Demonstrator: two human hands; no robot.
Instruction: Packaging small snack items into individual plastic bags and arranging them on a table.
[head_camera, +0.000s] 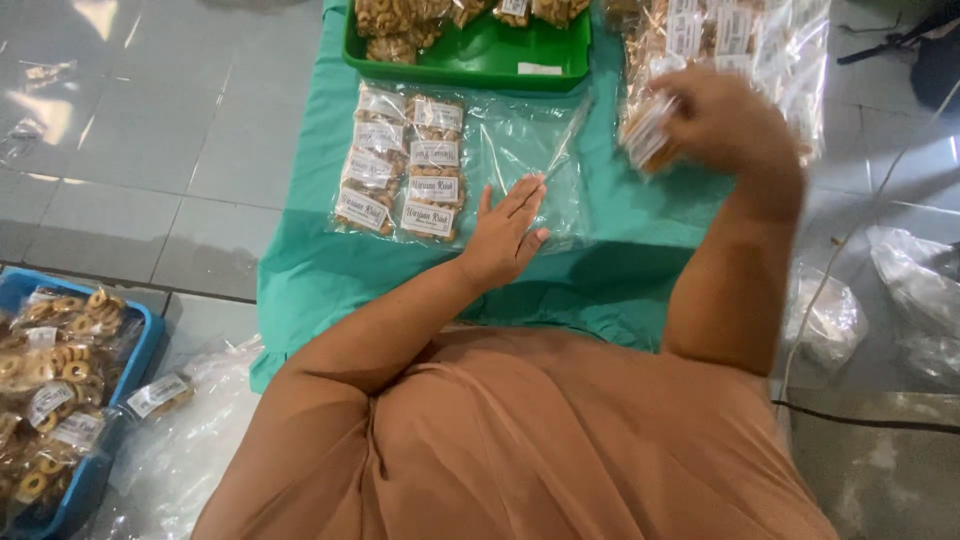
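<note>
My left hand (505, 235) lies flat, fingers apart, on a large clear plastic bag (530, 150) spread over a teal cloth (320, 270). Inside that bag, at its left, sit two rows of small labelled snack packets (402, 165) filled with brown ring cookies. My right hand (722, 118) is raised at the upper right, blurred, and grips one small labelled snack packet (648, 130). It hovers just in front of a heap of similar packets (740, 40) in clear plastic.
A green tray (490, 60) with more cookie packets stands at the far edge of the cloth. A blue crate (130, 395) full of packets sits at the lower left on the grey tiled floor. Crumpled clear plastic bags (915, 290) and a cable lie at the right.
</note>
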